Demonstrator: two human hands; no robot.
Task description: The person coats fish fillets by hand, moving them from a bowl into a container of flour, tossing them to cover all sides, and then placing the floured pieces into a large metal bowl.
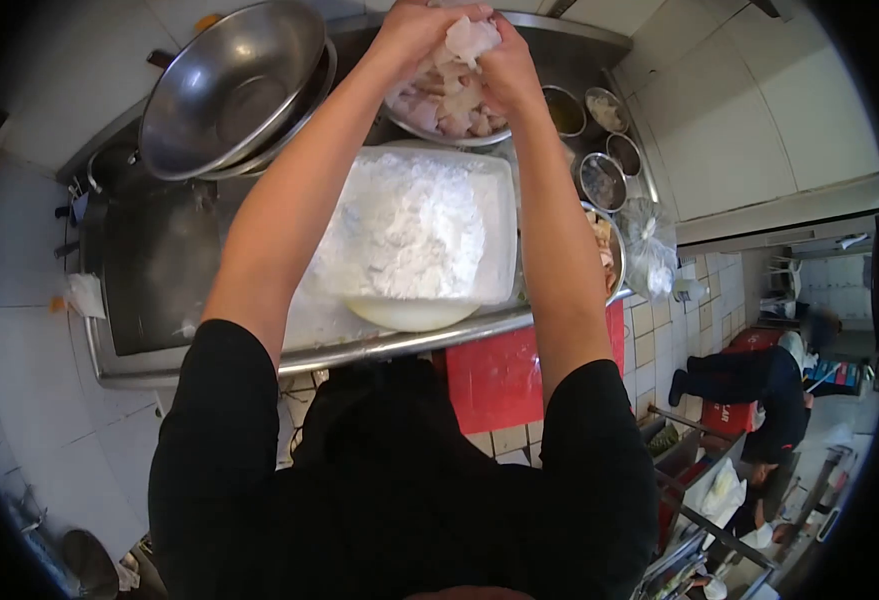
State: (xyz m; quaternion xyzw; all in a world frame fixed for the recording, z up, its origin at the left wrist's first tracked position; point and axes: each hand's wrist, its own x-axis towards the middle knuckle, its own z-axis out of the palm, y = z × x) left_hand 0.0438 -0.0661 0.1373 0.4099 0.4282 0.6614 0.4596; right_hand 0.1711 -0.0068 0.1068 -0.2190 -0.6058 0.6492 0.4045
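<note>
My left hand (417, 32) and my right hand (502, 62) are both raised at the far side of the counter, closed together around a clump of pale raw meat pieces (469, 40). Right below them sits a metal bowl (429, 130) filled with more of the same pale pieces. Nearer to me stands a white rectangular tray (499, 190) heaped with white flour (409, 225). Part of a pale round dish (409, 315) shows under the tray's near edge.
A large empty steel bowl (229, 90) leans at the back left over a steel sink (159, 260). Several small metal bowls (604, 180) and a plastic bag (649, 245) stand at the right. Another person (759, 385) bends over on the floor at the right.
</note>
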